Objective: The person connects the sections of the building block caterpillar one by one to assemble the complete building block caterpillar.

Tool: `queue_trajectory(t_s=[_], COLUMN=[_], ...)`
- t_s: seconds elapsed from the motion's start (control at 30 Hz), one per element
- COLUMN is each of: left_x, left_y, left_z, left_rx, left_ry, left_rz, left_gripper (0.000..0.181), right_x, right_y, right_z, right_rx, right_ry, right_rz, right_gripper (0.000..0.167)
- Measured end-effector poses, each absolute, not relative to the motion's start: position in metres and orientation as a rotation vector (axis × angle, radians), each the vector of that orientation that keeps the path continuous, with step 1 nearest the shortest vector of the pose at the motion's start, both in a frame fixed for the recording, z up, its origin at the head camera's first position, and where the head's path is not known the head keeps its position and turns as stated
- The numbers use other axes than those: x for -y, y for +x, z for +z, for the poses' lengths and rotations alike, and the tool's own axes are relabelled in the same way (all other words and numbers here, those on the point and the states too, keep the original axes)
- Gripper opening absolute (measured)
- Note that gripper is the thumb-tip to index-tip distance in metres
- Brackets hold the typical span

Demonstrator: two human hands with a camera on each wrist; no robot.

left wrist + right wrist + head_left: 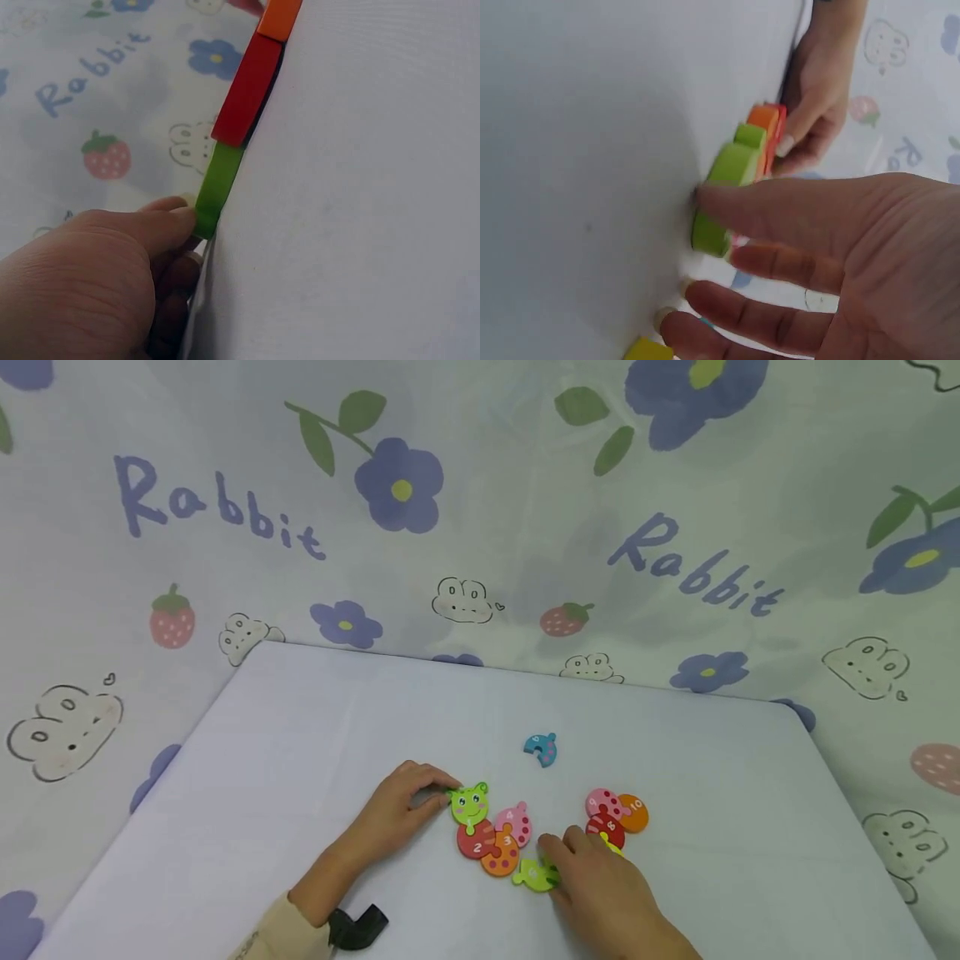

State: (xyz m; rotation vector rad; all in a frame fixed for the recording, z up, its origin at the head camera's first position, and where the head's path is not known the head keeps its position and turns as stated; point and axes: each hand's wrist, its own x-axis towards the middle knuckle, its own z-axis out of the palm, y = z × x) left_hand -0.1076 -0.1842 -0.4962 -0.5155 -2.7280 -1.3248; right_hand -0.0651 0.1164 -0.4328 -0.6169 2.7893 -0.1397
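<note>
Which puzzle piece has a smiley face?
The green head piece pinched by the left hand, touching the red 2. No other visible piece shows a face.

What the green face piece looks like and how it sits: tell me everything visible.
The green face piece has a rounded outline, two eyes, a smile, pinkish cheeks and two ear-like bumps on top. It looks rigid, perhaps painted wood, with a thick, plain green side. It lies face up on the white table, its lower tab set against the red piece marked 2. The left hand pinches its edge near one bump.
</note>
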Motion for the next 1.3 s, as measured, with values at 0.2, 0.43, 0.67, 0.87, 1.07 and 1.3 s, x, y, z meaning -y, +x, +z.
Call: queue_trajectory(t_s=[0.2,0.43,0.67,0.87,1.07,1.3], left_x=[0.184,0.182,0.184,0.186,0.186,0.183], left_y=[-0.106,-0.102,-0.102,-0.105,-0.106,-0.107], left_z=[-0.496,-0.502,-0.504,-0.504,-0.502,-0.501], left_rx=[2.719,2.716,2.688,2.687,2.68,2.657], left_ry=[-0.495,-0.477,-0.477,-0.496,-0.502,-0.545], left_rz=[-1.319,-1.353,-1.327,-1.324,-1.316,-1.322], left_gripper=[0.028,0.029,0.03,0.029,0.03,0.028], right_x=[-0.114,-0.103,-0.103,-0.111,-0.109,-0.1], right_y=[-0.067,-0.071,-0.075,-0.077,-0.075,-0.072], right_z=[-0.43,-0.437,-0.435,-0.431,-0.433,-0.44], right_rx=[-2.801,-2.798,-2.778,-2.712,-2.695,-2.718], right_ry=[-0.541,-0.405,-0.478,-0.593,-0.647,-0.579], right_rz=[-0.171,-0.17,-0.177,-0.238,-0.311,-0.267], right_gripper=[0.066,0.073,0.054,0.064,0.079,0.069])
